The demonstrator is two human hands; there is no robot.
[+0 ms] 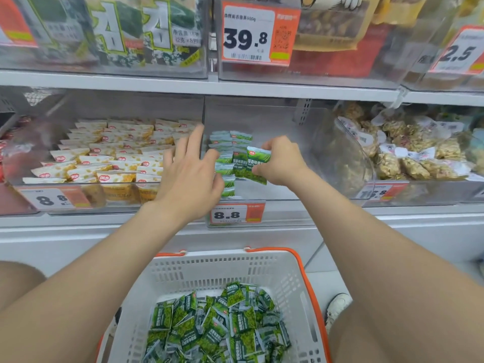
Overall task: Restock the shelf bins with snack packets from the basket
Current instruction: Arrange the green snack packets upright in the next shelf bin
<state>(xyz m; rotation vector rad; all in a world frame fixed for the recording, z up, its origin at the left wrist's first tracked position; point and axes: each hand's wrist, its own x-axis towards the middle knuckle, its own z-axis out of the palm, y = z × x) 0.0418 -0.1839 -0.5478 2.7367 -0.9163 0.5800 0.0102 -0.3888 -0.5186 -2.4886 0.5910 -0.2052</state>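
Pinching a green packet (258,163) at frame centre, the right hand (281,163) held it upright against the packet row (224,166) in the clear middle bin (275,121). The left hand (188,176), fingers spread and released, braced that row, likely against toppling. Lower centre, the basket (183,273) held a loose heap of matching packets (222,328) — plenty left.

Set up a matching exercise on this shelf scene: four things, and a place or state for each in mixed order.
1. left hand
2. right hand
3. yellow packets
4. basket

A. holds loose green packets
B. lie in a bin left of both hands
C. fingers spread
D. pinches a green packet

Pairs: 1-C, 2-D, 3-B, 4-A
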